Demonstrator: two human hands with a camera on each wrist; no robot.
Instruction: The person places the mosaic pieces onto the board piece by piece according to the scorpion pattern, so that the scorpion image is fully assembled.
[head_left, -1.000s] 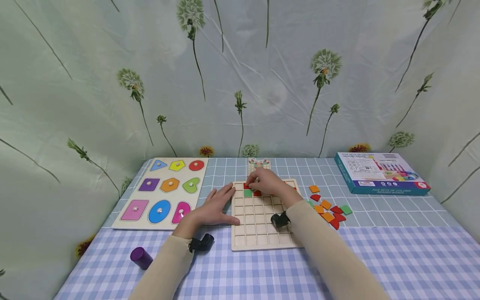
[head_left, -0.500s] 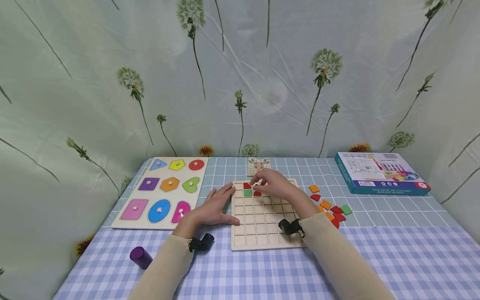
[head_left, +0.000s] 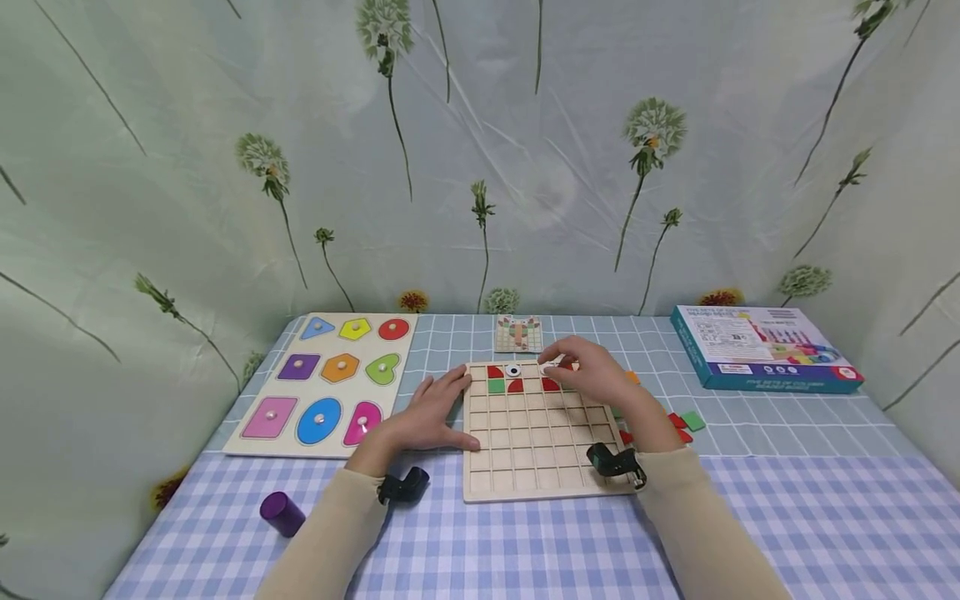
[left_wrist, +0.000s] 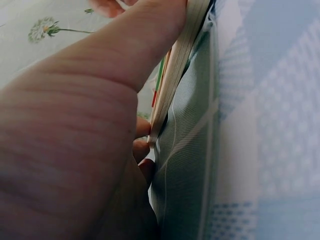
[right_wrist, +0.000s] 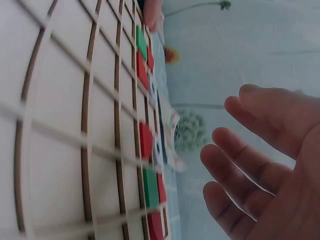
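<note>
A wooden grid board (head_left: pixel 525 454) lies in the middle of the table. Along its far rows sit red pieces (head_left: pixel 551 385), a green square (head_left: pixel 496 386) and a round eye piece (head_left: pixel 513 371). My left hand (head_left: pixel 431 414) rests at the board's left edge, fingers straight and thumb spread. My right hand (head_left: pixel 596 373) hovers over the far right part of the board, beside a second eye piece (right_wrist: pixel 158 150). In the right wrist view its fingers (right_wrist: pixel 235 165) are loosely bent, hold nothing and stand apart from the board.
A pattern card (head_left: pixel 518 335) lies behind the board. Right of it are loose green (head_left: pixel 693 421) and red pieces, partly hidden by my arm, and a boxed set (head_left: pixel 761 346). On the left are a knobbed shape puzzle (head_left: pixel 341 417) and a purple cylinder (head_left: pixel 282 515).
My right hand has moved right along the board's far rows, from the left corner to the right part. The left eye piece and red pieces there are uncovered. The left hand stays still.
</note>
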